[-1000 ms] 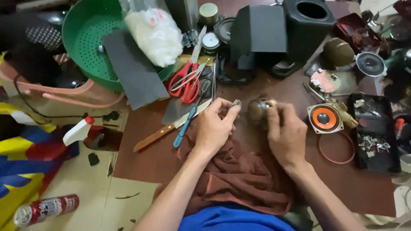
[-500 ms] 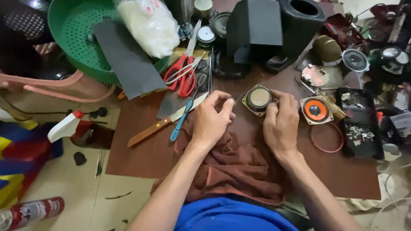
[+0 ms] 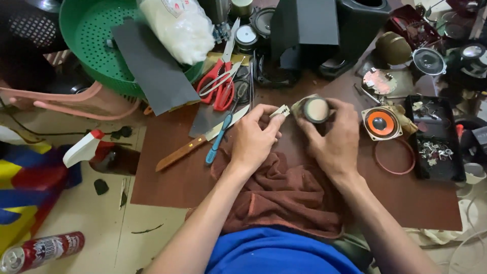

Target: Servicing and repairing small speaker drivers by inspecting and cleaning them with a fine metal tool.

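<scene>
Right now the small round speaker part (image 3: 315, 109) sits just above the brown cloth (image 3: 284, 195), gripped in the closed fingers of your right hand (image 3: 335, 139), while your left hand (image 3: 252, 142) pinches a thin razor blade (image 3: 280, 111) with its edge just beside the part's rim. It looks like you're trimming or scraping that rim, so the next stroke calls for a shallow, steady blade angle. Red scissors (image 3: 218, 83) and a wooden-handled knife (image 3: 198, 142) lie near on the counter (image 3: 406, 195).
</scene>
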